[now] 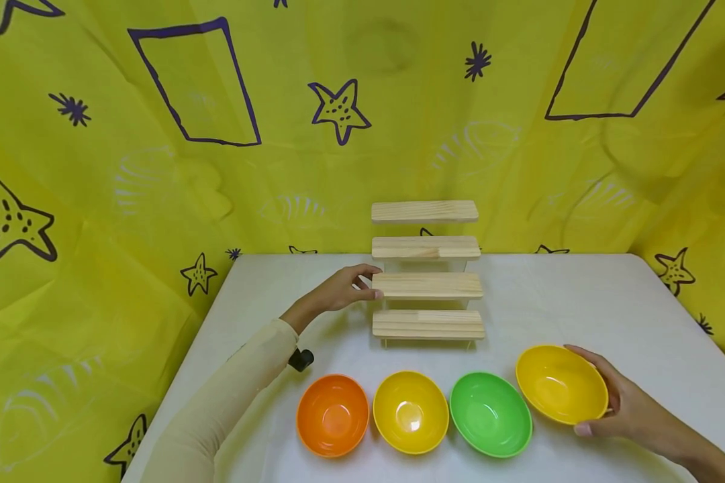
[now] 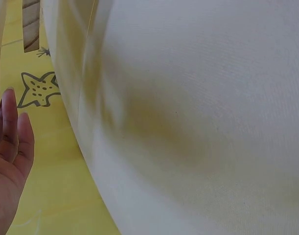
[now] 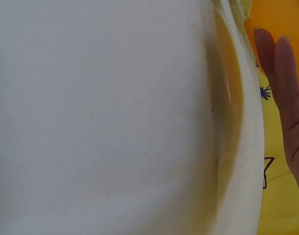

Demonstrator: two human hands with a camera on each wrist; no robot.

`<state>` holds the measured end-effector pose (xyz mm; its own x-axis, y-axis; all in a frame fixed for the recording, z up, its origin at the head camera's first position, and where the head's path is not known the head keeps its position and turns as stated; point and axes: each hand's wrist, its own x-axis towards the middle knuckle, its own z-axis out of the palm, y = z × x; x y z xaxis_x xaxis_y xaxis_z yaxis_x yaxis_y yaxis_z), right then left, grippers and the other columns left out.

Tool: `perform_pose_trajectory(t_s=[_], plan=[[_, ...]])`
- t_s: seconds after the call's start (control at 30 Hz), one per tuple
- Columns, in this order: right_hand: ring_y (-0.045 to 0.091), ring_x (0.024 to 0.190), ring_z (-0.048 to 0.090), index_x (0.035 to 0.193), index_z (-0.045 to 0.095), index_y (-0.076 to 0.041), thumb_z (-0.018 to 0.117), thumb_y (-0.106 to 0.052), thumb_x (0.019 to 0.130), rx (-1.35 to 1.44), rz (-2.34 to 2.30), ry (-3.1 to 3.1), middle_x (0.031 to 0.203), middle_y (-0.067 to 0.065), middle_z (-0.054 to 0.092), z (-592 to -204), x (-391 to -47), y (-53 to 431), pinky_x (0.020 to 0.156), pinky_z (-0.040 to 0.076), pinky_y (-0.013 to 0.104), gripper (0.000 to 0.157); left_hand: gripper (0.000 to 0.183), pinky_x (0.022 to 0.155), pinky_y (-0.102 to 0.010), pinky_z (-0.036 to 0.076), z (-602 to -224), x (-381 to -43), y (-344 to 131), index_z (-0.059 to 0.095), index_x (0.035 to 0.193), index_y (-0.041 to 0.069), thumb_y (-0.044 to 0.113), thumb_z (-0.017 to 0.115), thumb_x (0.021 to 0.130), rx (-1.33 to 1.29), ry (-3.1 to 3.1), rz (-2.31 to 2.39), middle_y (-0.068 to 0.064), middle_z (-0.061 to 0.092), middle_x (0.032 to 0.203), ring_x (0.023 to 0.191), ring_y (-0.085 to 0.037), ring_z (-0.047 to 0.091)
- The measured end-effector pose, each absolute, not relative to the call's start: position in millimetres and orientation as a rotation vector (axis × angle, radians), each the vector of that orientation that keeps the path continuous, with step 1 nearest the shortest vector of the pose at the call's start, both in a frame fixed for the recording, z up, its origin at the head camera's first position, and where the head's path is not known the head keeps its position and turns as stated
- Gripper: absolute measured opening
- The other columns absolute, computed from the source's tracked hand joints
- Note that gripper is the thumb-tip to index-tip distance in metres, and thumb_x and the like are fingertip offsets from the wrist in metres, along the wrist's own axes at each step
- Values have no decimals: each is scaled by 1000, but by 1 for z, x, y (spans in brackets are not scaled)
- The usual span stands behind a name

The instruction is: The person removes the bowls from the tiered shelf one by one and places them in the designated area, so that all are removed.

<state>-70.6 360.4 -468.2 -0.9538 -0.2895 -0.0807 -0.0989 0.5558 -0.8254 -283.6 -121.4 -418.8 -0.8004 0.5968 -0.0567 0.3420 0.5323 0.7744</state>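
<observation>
My left hand (image 1: 341,288) grips the left end of a lower-middle step on a tiered wooden display stand (image 1: 429,286), thumb in front and fingers behind. In the left wrist view the fingers (image 2: 10,117) show at the left edge, beside part of the wood. My right hand (image 1: 625,402) holds a yellow bowl (image 1: 560,384) by its right side, tilted, with the thumb near the lower rim. The right wrist view shows fingers (image 3: 286,73) along the bowl's outer wall (image 3: 281,19). Left of it, an orange bowl (image 1: 333,417), another yellow bowl (image 1: 411,410) and a green bowl (image 1: 491,414) stand in a row.
Everything stands on a white-covered table (image 1: 550,295). A yellow curtain (image 1: 278,174) with drawn starfish hangs behind the stand and along both sides. A small black object (image 1: 302,359) shows by the left sleeve (image 1: 235,396). The bowl row lies in front of the stand.
</observation>
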Motion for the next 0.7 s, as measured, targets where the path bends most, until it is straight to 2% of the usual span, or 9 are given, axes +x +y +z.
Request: perform_pose_trajectory(t_s=[0.27,0.7], plan=[[-23,109,39,161,17,-26,79,-15,85,-227,-1251,2589,132,-48,24,-476,-66,362,80,46,12,99,58,85,-32,54,-419,-284,-121,51,145,12,31,72,94,769,2456,1134,-13,54,142,108,-22,64],[-27,106,37,160,17,-29,79,-13,85,-165,-1281,2564,127,-51,25,-481,-58,369,83,45,7,99,57,83,-31,54,-418,-284,-122,51,145,11,30,71,95,772,2450,1144,-15,55,138,105,-22,64]])
